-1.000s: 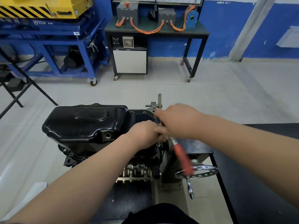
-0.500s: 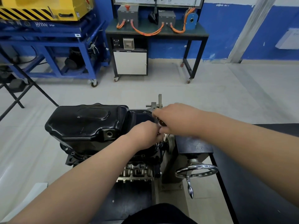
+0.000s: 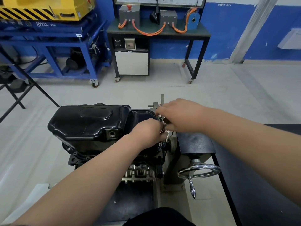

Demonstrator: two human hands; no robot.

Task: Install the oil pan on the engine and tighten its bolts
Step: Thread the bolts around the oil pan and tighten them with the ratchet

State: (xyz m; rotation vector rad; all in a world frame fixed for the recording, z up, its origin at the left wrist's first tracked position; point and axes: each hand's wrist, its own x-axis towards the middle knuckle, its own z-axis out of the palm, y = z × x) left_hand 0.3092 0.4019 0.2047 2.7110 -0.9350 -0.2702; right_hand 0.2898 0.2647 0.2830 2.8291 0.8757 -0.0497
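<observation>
The black oil pan [image 3: 91, 121] lies on top of the engine [image 3: 140, 172], which is clamped in a stand. Both my hands meet at the pan's right end. My left hand [image 3: 148, 132] is curled over the head of a ratchet wrench [image 3: 161, 144], whose socket points down at the pan's flange. My right hand [image 3: 180, 116] grips the wrench handle; only its dark butt end and a sliver of red show between my hands. The bolt under the socket is hidden.
A chrome handwheel [image 3: 198, 171] with a crank sticks out of the stand's grey gearbox [image 3: 195, 144] to the right of the engine. A dark bench [image 3: 260, 185] runs along the right. Farther off stand a blue cart [image 3: 53, 46] and a black test table [image 3: 158, 31].
A second ago the red wrench handle pointed down toward the handwheel. It has swung up and is now hidden under my right hand. My left hand stayed on the wrench head.
</observation>
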